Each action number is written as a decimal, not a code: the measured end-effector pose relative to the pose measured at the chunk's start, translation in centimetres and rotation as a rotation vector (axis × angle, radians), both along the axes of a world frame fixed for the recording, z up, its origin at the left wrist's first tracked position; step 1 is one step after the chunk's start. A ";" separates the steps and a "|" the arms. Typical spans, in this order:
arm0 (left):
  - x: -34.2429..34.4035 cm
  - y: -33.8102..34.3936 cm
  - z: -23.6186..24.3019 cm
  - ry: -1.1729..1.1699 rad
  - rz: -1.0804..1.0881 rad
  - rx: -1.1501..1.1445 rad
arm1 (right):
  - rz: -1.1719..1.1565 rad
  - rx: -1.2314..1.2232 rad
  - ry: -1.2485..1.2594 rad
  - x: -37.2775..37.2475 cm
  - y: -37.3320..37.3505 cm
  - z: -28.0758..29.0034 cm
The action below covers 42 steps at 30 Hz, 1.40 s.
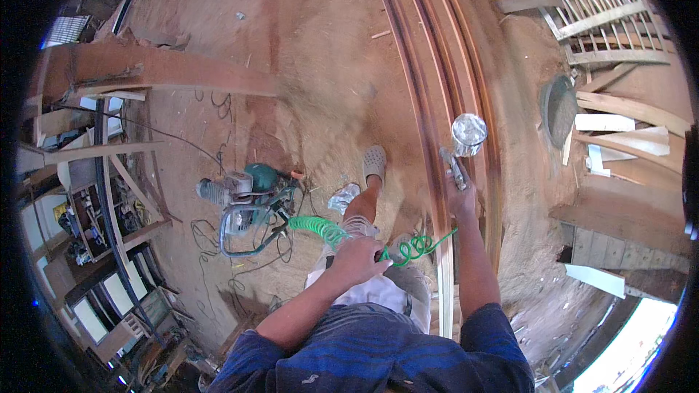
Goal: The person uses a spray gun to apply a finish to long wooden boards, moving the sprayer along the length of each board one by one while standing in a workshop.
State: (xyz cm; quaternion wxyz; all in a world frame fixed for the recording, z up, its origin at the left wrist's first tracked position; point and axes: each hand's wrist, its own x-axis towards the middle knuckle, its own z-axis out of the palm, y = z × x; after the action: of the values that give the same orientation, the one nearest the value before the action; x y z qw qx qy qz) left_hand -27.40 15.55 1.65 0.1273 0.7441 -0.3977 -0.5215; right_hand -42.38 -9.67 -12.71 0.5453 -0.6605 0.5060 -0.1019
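My right hand (463,202) is closed round the handle of a spray gun (453,169), held out over several long brown wooden strips (420,76). A shiny silvery cup (468,135) stands on top of the gun. The strips run side by side from the far edge down past my right forearm. My left hand (357,259), in front of my waist, is wrapped round a green coiled air hose (313,225). One end of the hose leads to an air compressor (251,200) on the left; the other stretches toward my right wrist.
Loose black cable (237,284) lies around the compressor. A crumpled clear plastic bag (344,198) lies beside my grey clog (374,162). A pale slatted frame (601,14), a dark basin (559,110) and stacked lumber (633,109) stand on the right. Cluttered wooden shelving (109,229) lines the left.
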 end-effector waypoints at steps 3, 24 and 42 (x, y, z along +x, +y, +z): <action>3.5 -1.6 -0.6 0.006 0.052 -0.028 | 0.036 -0.092 0.021 5.1 -3.6 -0.4; 18.6 -8.9 -1.3 -0.043 0.359 -0.034 | -0.034 -0.277 0.005 31.6 -22.4 -5.5; 10.9 -5.5 -1.0 -0.055 0.184 -0.087 | 0.022 -0.295 0.027 13.7 -8.2 -1.7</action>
State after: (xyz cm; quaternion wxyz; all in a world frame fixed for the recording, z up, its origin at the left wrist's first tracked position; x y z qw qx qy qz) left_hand -16.48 10.10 0.60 0.1956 0.7854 -0.3532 -0.4692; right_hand -28.64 -17.82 -14.36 0.4365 -0.7402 0.4857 -0.1603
